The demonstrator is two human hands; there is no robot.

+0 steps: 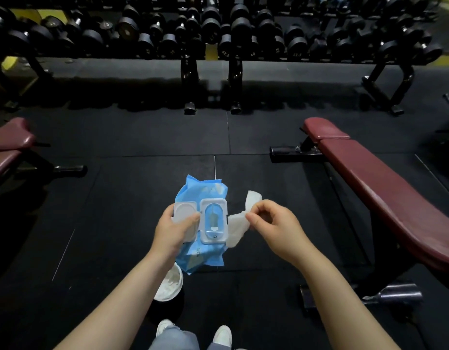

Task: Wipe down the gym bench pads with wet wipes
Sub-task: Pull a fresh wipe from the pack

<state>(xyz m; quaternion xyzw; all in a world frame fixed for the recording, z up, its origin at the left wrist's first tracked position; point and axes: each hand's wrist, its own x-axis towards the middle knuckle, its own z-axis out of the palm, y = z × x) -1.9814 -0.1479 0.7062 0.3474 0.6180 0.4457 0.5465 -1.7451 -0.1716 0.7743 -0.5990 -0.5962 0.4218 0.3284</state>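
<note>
My left hand (176, 232) grips a blue wet-wipe pack (202, 188) in front of me, thumb on its white flip lid, which stands open to the left of the dispensing window. My right hand (273, 227) pinches a white wet wipe (239, 223) just right of the pack; the wipe hangs crumpled and free of the opening. A maroon padded gym bench (384, 190) runs along the right side, its short seat pad (324, 128) at the far end. Another maroon bench pad (9, 140) shows at the left edge.
A long rack of black dumbbells (218, 31) spans the back, its feet on the black rubber floor (132, 137). A white crumpled object (169, 286) lies on the floor beneath my left forearm. My white shoes (223, 335) show at the bottom. The right bench's black frame foot (387, 295) sticks out low right.
</note>
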